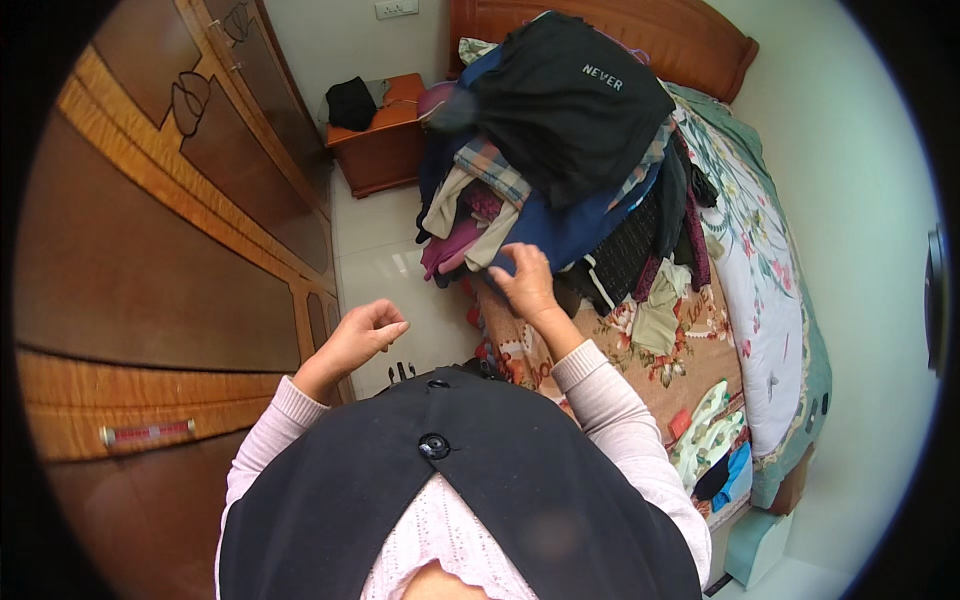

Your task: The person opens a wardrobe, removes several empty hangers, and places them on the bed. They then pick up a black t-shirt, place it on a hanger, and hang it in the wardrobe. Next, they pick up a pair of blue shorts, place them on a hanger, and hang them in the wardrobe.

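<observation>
A heaped pile of clothes lies on the bed, topped by a black garment (575, 110) with pale lettering. Lower in the heap are a plaid shirt (493, 170), a dark blue garment (565, 235), a beige sleeve (492, 236) and a purple-pink piece (452, 250). My right hand (530, 285) is at the near edge of the pile, thumb and fingers curved apart, holding nothing. My left hand (362, 342) hangs over the floor beside the wardrobe, fingers curled in and no object showing in them.
A wooden wardrobe (150, 240) runs along the left. A reddish nightstand (380, 140) with a black cloth (351, 104) stands by the headboard (650, 30). A floral quilt (745, 270) covers the bed's right side; small clothes (708, 435) lie near its foot.
</observation>
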Motion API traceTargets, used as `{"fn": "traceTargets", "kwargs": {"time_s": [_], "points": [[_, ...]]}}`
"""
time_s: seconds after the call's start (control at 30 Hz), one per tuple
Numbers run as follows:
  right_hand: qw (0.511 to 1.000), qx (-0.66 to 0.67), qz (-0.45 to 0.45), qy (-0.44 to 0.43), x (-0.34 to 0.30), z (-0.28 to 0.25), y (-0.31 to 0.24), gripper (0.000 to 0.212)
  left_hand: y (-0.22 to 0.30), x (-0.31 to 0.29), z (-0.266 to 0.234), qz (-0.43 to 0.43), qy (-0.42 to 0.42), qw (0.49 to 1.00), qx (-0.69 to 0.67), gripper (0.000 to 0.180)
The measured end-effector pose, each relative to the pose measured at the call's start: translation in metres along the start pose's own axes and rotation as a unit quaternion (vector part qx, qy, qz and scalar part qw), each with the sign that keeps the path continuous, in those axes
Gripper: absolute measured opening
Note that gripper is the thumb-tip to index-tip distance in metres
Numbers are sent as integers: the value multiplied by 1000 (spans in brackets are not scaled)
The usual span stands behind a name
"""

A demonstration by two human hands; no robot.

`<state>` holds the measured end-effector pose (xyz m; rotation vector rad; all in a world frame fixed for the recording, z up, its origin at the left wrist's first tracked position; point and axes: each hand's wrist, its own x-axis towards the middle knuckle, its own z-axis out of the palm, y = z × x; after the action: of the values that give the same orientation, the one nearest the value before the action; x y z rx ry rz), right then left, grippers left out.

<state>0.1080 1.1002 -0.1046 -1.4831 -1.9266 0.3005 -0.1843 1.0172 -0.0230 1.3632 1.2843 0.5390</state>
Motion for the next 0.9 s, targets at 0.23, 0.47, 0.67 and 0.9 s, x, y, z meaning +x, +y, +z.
{"fn": "traceTargets", "kwargs": {"time_s": [0.23,0.47,0.67,0.9], "points": [[991,-112,-30,72,131,17,60,42,23,129,-52,55,48,997,-8,17],[978,159,-109,-77,251,110,21,30,57,196,-155,103,321,939,-67,9],[924,260,-225,-164,343,180,-80,26,61,171,-216,85,461,874,-126,7],[909,265,-262,-185,453,247,-217,29,54,151,-279,76,503,859,-63,9]]}}
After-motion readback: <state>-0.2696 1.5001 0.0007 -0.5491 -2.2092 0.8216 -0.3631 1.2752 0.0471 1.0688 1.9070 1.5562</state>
